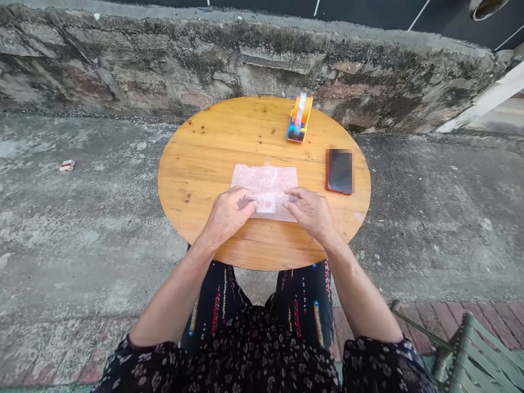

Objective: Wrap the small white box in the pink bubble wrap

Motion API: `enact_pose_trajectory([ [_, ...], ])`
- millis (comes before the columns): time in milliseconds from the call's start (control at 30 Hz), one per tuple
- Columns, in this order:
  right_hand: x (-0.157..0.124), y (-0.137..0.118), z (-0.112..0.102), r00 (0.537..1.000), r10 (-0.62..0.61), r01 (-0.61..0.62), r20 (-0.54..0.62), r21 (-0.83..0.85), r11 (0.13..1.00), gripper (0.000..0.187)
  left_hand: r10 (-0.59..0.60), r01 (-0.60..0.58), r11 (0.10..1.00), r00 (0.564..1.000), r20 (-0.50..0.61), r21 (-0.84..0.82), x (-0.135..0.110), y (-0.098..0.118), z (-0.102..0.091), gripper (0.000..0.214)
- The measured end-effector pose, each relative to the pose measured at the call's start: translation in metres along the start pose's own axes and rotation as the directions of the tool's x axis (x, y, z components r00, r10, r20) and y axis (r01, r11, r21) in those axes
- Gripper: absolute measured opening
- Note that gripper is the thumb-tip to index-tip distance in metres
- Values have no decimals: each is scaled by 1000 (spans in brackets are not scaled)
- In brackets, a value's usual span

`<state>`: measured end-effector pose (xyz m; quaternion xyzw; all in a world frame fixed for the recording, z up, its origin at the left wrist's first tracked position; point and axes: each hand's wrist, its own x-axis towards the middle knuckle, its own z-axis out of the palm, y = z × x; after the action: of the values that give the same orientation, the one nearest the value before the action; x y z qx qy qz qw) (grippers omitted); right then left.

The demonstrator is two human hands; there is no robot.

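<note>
A sheet of pinkish, see-through bubble wrap lies flat on the round wooden table. On its near half rests a small flat whitish packet with a faint pinkish mark in the middle. My left hand has its thumb and forefinger closed at the packet's left edge. Over the right part of the wrap, my right hand brings thumb and forefinger close together, a little apart from the packet's printed part. Whatever thin material those right fingertips pinch cannot be made out.
An orange and blue tape dispenser holding a tape roll stands toward the table's far edge. A phone in a red case lies at the right. Behind runs a low stone wall; a green chair is at lower right.
</note>
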<state>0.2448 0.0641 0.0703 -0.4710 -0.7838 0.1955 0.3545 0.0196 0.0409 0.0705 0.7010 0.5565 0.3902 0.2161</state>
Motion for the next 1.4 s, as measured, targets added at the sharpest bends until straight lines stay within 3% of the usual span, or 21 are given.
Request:
enact_pose_trajectory([
  [367,7,16,10,991,132,-133,14,50,990,29,-248,255,935,967,58,-245,7,-3,11,11],
  [667,5,15,9,977,208,-209,40,27,978,31,-267,266,917,963,40,-296,8,-7,18,10],
  [1067,-12,18,2,970,235,-236,60,13,972,28,-276,294,913,956,102,-282,-4,1,15,5],
  [1200,-19,4,-7,991,73,-85,-113,-110,990,25,-277,288,922,958,80,-259,-4,2,15,6],
  [1300,-31,-25,-12,943,-158,63,-291,-312,948,21,-272,281,925,960,69,-256,-4,-1,18,6],
  [1367,-37,-44,-10,928,-277,177,-251,-358,917,20,-275,282,917,959,65,-282,-4,-5,20,7],
  [1400,-39,-51,-7,931,-322,246,-173,-355,902,20,-276,281,912,959,61,-299,-5,-6,21,8],
])
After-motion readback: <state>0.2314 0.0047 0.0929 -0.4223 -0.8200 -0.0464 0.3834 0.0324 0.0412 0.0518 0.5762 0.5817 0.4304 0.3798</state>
